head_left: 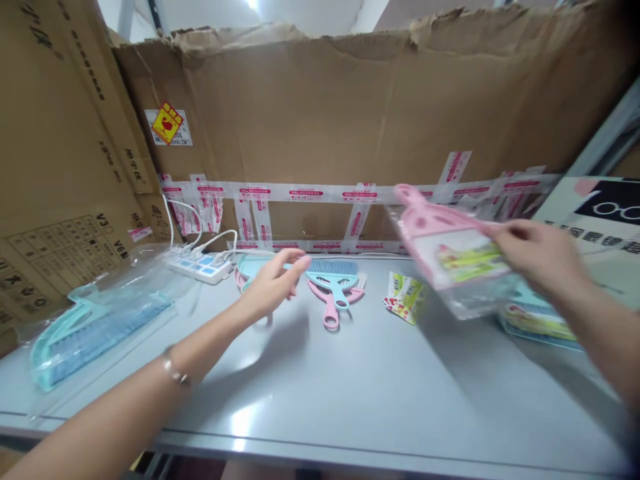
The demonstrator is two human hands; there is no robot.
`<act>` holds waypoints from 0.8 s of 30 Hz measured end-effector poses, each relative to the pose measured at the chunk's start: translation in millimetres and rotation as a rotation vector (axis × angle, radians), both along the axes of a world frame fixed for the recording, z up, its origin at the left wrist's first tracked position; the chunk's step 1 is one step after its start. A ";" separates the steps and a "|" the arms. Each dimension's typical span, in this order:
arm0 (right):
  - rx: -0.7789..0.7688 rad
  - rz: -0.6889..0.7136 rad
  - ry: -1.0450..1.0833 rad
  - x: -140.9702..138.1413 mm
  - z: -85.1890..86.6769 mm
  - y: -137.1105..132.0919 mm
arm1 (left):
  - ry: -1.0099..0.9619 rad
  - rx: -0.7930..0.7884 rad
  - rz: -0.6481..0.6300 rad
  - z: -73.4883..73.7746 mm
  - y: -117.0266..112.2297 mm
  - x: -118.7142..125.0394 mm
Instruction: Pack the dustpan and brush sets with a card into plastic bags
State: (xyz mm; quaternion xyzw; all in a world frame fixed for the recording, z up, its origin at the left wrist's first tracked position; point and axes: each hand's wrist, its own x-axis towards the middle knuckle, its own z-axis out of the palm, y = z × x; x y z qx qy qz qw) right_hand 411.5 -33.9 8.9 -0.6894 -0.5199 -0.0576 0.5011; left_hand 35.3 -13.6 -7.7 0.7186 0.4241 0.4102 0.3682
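Observation:
My right hand [540,257] grips a pink mini dustpan set in a clear plastic bag [445,250], held tilted above the grey table [350,387] at the right. My left hand [274,283] hovers over the table's middle with its fingers stretched out and nothing in it. Just beyond it lie a blue brush on a pink dustpan [334,290] and a teal dustpan [250,268]. A few printed paper cards [406,297] lie beside the brush.
A bag of teal dustpan sets [95,327] rests at the left. More bagged sets [537,320] are stacked at the right. A white power strip [200,267] with cables sits at the back. Taped cardboard walls [350,127] enclose the table.

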 end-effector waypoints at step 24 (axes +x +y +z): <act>-0.364 0.648 0.890 -161.1 -79.0 27.8 | -0.650 0.105 0.499 -37.2 57.0 20.5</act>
